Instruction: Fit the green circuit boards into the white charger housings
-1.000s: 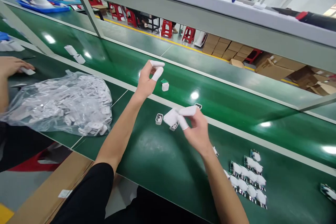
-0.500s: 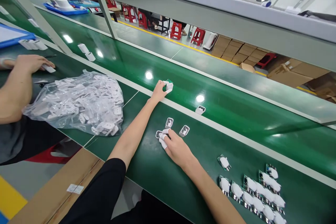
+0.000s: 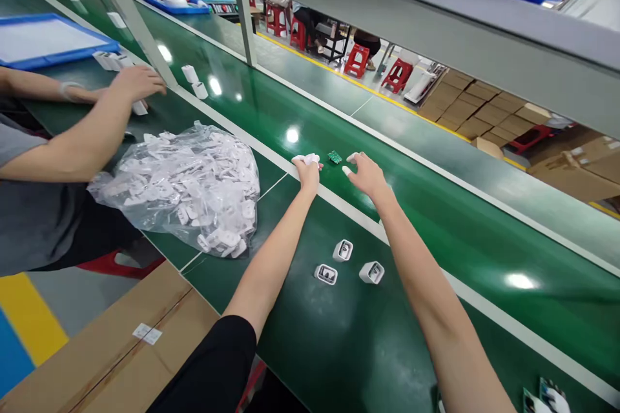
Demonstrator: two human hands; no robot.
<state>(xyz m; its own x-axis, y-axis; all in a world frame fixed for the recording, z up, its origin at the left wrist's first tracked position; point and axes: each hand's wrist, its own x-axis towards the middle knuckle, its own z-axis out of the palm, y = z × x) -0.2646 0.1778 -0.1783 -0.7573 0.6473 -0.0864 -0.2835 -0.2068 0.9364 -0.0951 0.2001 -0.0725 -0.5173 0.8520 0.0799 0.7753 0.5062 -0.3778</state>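
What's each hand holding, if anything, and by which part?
Left hand: apparently a white piece; which part is gripped can't be told, as the hand mostly hides it. Right hand: nothing, open near the green circuit board.

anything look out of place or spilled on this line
No spill or damage that I can see. The one slight oddity is the small green board, lying loose on the belt between the left hand and right hand, well apart from the white-topped boards at lower right.
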